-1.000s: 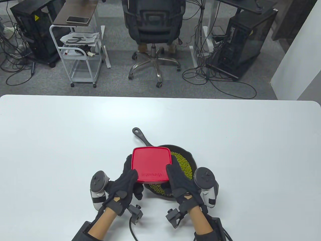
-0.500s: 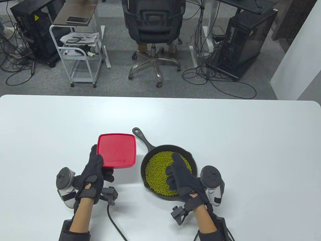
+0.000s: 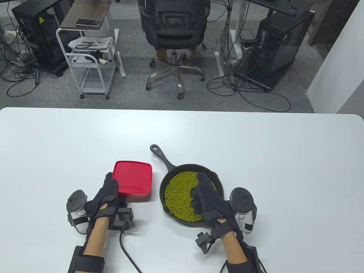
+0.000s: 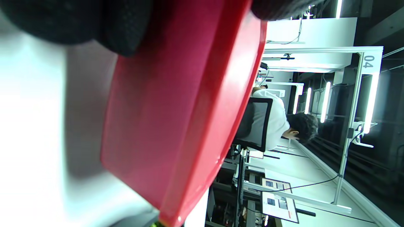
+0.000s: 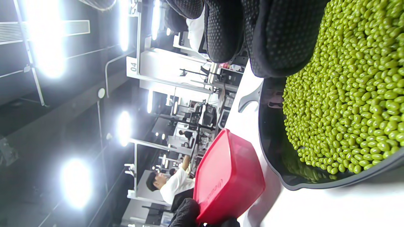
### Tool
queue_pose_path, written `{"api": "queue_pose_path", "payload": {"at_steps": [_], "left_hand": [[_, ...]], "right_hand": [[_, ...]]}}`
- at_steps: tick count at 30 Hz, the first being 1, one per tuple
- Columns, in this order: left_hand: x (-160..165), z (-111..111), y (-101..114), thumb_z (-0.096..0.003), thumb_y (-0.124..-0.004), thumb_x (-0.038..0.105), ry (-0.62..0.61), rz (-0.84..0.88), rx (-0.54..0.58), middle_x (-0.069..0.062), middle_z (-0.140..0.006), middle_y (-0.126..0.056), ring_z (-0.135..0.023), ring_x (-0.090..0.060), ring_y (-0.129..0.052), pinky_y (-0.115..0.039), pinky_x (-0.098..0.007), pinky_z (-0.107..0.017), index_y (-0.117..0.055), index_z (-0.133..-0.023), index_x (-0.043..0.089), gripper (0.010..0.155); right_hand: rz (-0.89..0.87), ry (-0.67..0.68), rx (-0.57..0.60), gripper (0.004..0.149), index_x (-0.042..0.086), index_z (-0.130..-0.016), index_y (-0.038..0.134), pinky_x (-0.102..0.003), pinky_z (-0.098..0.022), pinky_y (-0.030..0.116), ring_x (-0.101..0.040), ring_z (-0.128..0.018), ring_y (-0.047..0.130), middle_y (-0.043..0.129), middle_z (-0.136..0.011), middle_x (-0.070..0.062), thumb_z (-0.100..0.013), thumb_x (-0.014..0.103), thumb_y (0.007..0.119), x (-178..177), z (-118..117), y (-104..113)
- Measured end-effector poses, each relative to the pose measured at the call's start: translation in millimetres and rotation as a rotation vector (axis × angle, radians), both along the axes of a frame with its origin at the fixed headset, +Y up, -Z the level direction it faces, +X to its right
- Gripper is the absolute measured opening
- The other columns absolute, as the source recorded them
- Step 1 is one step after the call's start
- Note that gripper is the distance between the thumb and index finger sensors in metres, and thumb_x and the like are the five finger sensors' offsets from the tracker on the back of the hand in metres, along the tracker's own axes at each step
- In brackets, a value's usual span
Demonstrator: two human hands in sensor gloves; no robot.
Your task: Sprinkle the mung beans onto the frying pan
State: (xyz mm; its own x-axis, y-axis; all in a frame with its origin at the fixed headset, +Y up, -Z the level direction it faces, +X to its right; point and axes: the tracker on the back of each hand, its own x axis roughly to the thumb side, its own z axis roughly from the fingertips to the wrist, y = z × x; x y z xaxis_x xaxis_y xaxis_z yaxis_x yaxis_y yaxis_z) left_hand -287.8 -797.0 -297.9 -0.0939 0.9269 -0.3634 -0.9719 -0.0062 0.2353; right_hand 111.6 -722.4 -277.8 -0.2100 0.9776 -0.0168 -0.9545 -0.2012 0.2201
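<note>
A black frying pan (image 3: 170,166) sits on the white table, its handle pointing to the far left. Green mung beans (image 3: 179,196) cover its bottom; they also show in the right wrist view (image 5: 347,104). A red square container (image 3: 132,181) lies upside down just left of the pan. My left hand (image 3: 106,194) grips its near left corner, fingers over the top; the container fills the left wrist view (image 4: 176,107). My right hand (image 3: 207,199) hovers over the pan's near right side, fingers loosely extended and holding nothing.
The white table (image 3: 256,142) reaches to the far edge. Beyond it stand an office chair (image 3: 175,34), a white cart (image 3: 88,57) and computer towers. A cable (image 3: 128,253) runs from my left wrist over the table's near edge.
Both hands held the upturned container over the pan a second ago. My left hand carried it left and lowered it beside the pan. My right hand let go and stays over the beans.
</note>
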Motion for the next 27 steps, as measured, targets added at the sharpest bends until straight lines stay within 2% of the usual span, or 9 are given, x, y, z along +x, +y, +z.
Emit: {"api": "queue_pose_path", "payload": {"at_steps": [9,19,27], "left_hand": [[-1.3,-1.6,-6.0,-0.0511,-0.066,0.049,0.030,-0.015,-0.043,-0.023,-0.108,-0.040,-0.046,-0.040,-0.086,-0.089,-0.043,-0.026,-0.051,-0.111,0.024,0.067],[-7.7,-3.4,-8.7,-0.0517,-0.069,0.045,0.068,-0.037,-0.102,-0.020,-0.106,-0.046,-0.043,-0.036,-0.087,-0.088,-0.039,-0.022,-0.056,-0.110,0.016,0.066],[-10.4,-4.4,-9.5,-0.0515,-0.073,0.044,0.074,-0.089,-0.108,-0.020,-0.106,-0.048,-0.045,-0.035,-0.087,-0.088,-0.039,-0.022,-0.057,-0.109,0.019,0.065]], "right_hand": [[0.006,0.007,-0.005,0.073,0.015,-0.116,0.036,-0.045,-0.046,0.080,-0.053,-0.072,0.079,0.069,-0.100,-0.023,-0.061,0.061,0.050,0.2,-0.5,-1.6],[0.024,0.022,-0.017,0.073,0.015,-0.116,0.036,-0.045,-0.046,0.080,-0.053,-0.072,0.079,0.069,-0.100,-0.023,-0.061,0.060,0.050,-2.8,-0.3,-3.5],[0.046,0.034,-0.023,0.072,0.015,-0.116,0.037,-0.045,-0.046,0.080,-0.053,-0.072,0.079,0.069,-0.100,-0.023,-0.061,0.060,0.051,-5.9,-0.4,-5.6]]}}
